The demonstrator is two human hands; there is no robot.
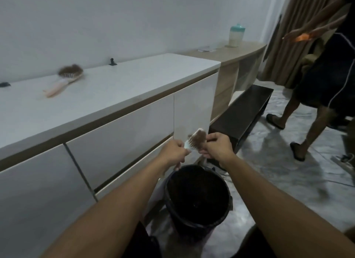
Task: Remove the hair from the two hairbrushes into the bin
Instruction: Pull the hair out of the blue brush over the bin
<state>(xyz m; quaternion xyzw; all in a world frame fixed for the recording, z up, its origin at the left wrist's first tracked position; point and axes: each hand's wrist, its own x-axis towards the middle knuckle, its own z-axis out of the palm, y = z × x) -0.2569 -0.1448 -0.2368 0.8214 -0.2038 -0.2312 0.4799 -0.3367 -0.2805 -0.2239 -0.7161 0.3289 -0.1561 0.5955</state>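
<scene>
My left hand (173, 151) grips the handle end of a white hairbrush (189, 143) held above a black bin (197, 198) on the floor. A clump of brown hair (198, 137) covers the bristles, and my right hand (216, 145) pinches that clump. A second hairbrush (64, 80), pink-handled and matted with brown hair, lies on the white cabinet top (119, 85) at the far left, out of reach of both hands.
White cabinet drawers (123, 142) stand close on my left. A dark low bench (244, 113) sits beyond the bin. Another person (315, 96) in sandals walks at the right. A teal-lidded bottle (236, 35) stands on the wooden shelf behind.
</scene>
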